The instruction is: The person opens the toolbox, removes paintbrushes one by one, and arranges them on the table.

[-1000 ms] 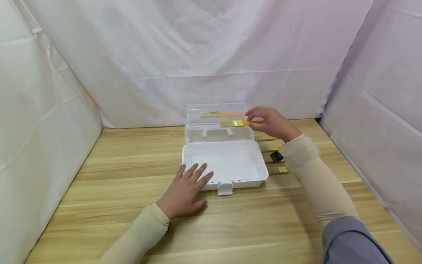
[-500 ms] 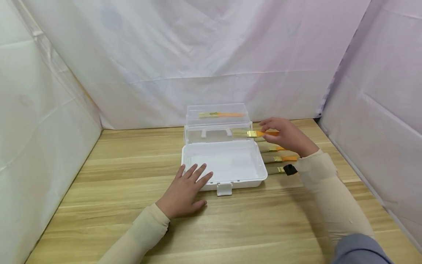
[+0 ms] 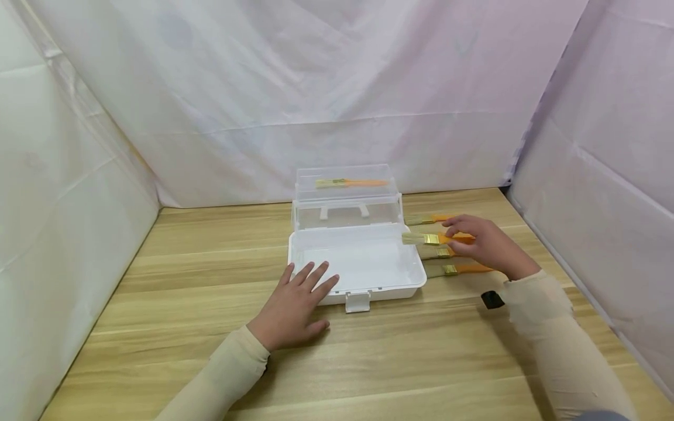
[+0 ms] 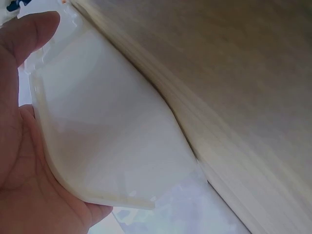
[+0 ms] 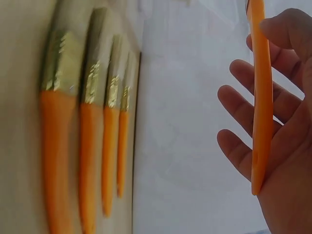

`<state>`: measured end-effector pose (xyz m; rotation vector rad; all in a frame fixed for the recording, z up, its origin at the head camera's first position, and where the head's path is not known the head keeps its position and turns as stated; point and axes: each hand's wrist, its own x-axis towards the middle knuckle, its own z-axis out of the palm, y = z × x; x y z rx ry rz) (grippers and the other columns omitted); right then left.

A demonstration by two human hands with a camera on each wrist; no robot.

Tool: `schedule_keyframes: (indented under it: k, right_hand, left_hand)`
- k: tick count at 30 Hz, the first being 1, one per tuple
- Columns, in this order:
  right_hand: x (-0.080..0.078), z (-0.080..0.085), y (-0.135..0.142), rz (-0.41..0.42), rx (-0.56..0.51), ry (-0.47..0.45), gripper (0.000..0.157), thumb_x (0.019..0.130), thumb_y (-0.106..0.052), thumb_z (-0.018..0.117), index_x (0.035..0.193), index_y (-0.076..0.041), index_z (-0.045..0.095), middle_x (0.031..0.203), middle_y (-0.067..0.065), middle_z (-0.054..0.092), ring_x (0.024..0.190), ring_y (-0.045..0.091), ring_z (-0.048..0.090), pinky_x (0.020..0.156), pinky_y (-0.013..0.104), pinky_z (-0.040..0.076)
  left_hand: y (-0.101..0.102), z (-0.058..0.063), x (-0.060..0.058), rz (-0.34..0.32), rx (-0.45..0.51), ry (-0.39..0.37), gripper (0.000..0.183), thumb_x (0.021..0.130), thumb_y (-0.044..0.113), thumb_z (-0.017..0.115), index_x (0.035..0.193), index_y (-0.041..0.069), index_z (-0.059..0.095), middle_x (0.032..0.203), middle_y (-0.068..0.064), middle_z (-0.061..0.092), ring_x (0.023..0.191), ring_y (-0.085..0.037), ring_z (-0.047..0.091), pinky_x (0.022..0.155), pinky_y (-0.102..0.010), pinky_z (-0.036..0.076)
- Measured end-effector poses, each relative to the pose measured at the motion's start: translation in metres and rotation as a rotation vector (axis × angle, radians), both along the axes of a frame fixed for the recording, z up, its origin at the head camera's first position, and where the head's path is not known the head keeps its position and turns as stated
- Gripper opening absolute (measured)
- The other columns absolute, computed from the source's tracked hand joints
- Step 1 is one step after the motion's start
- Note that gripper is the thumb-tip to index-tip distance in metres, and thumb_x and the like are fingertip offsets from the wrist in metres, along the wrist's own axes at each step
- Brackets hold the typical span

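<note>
My right hand (image 3: 489, 245) pinches a flat paintbrush (image 3: 432, 239) by its orange handle between thumb and index finger. Its pale bristles point left, over the right rim of a white plastic box (image 3: 363, 251). In the right wrist view the handle (image 5: 263, 97) crosses in front of the other fingers, which are loosely spread. My left hand (image 3: 292, 307) lies with spread fingers over the box's near left corner. The left wrist view shows its thumb (image 4: 41, 31) and palm against the box wall (image 4: 112, 122). Several similar paintbrushes (image 3: 450, 269) lie to the right of the box, below the held one.
The clear lid (image 3: 344, 216) stands raised behind the box, and another orange-handled brush (image 3: 363, 183) shows in its upper part. A latch (image 3: 358, 302) hangs at the box's front. White cloth walls (image 3: 316, 105) enclose the wooden table (image 3: 210, 263) at the back and sides.
My right hand has carried the paintbrush from in front of the lid rightward and nearer, down over the row of brushes. My left hand keeps its place on the box.
</note>
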<state>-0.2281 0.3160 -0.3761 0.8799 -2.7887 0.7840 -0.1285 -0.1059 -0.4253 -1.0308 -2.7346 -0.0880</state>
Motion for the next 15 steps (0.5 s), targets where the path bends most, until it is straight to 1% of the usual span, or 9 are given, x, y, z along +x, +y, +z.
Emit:
schedule_keyframes:
  k: [3,6,10,13,15]
  right_hand:
    - [0.006,-0.005,0.01,-0.009,0.005,0.011,0.007,0.084,-0.014,0.067,0.089,-0.018,0.067,0.119,0.001,0.057,0.11,0.025,0.052,0.078,0.044,0.046]
    - [0.012,-0.009,0.018,-0.032,0.012,0.014,0.011,0.081,-0.012,0.069,0.088,-0.021,0.067,0.119,-0.001,0.057,0.111,0.02,0.051,0.077,0.042,0.047]
    - [0.019,-0.014,0.028,-0.051,0.018,0.005,0.012,0.081,-0.013,0.069,0.087,-0.024,0.066,0.119,-0.002,0.057,0.108,0.017,0.053,0.074,0.034,0.048]
    - [0.023,-0.02,0.035,-0.053,0.015,-0.004,0.013,0.08,-0.013,0.071,0.086,-0.024,0.067,0.118,-0.002,0.058,0.108,0.017,0.052,0.072,0.026,0.047]
    - [0.026,-0.025,0.04,-0.051,0.013,-0.005,0.014,0.079,-0.013,0.071,0.086,-0.025,0.066,0.118,-0.003,0.058,0.109,0.017,0.051,0.071,0.022,0.047]
  left_hand:
    - [0.0,0.0,0.0,0.006,-0.003,-0.003,0.084,0.075,0.054,0.063,0.145,0.025,0.028,0.15,-0.005,0.025,0.133,-0.03,0.027,0.103,-0.059,0.014]
    - [0.0,-0.001,-0.001,0.004,-0.002,0.004,0.084,0.075,0.054,0.063,0.145,0.025,0.028,0.15,-0.006,0.025,0.133,-0.03,0.027,0.103,-0.059,0.014]
    - [0.0,-0.001,-0.001,-0.009,0.01,0.021,0.084,0.074,0.053,0.064,0.145,0.024,0.03,0.149,-0.006,0.027,0.133,-0.032,0.029,0.102,-0.06,0.016]
    - [0.0,-0.001,-0.001,-0.012,0.013,0.021,0.084,0.074,0.053,0.064,0.145,0.023,0.03,0.149,-0.007,0.027,0.132,-0.032,0.029,0.102,-0.06,0.016]
    - [0.0,0.0,-0.001,-0.01,0.012,0.016,0.083,0.075,0.053,0.063,0.145,0.023,0.03,0.149,-0.006,0.027,0.133,-0.031,0.029,0.102,-0.06,0.016]
